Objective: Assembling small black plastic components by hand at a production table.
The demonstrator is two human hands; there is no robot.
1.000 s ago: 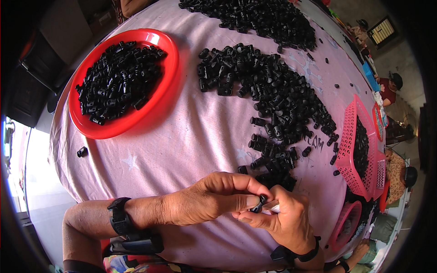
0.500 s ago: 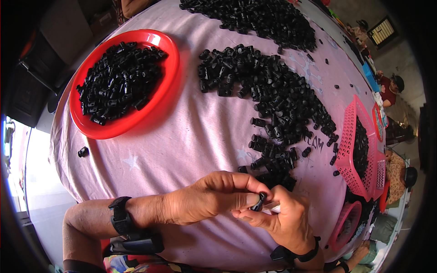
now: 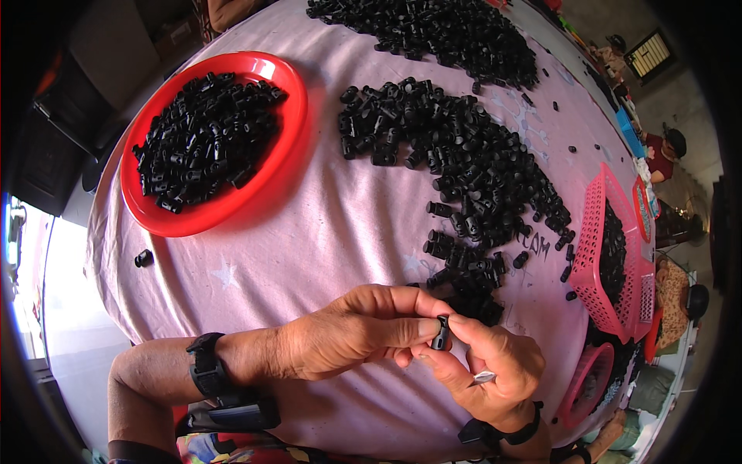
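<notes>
At the near middle of the table, my left hand point(image 3: 336, 332) pinches a small black plastic cord lock point(image 3: 441, 334) between thumb and fingers. My right hand point(image 3: 502, 367) is closed too, its thumb and forefinger touching the cord lock's other side. A thin pale, shiny piece point(image 3: 484, 377) pokes out from the fingers of that hand; its kind is mostly hidden. Just beyond both hands spreads a pile of similar black cord locks point(image 3: 471, 162). A red plate point(image 3: 297, 116) heaped with more of them lies at the far left.
One loose cord lock point(image 3: 144, 258) lies below the plate. Another black heap point(image 3: 448, 35) covers the far end of the pink cloth point(image 3: 340, 247). A pink perforated basket point(image 3: 591, 255) and a round pink basket point(image 3: 576, 402) stand at the right. Other people sit beyond, including one in dark red point(image 3: 658, 164).
The cord lock has been turned more upright between my fingertips. My right hand has rolled and shifted slightly right, and the pale piece now sits lower in it.
</notes>
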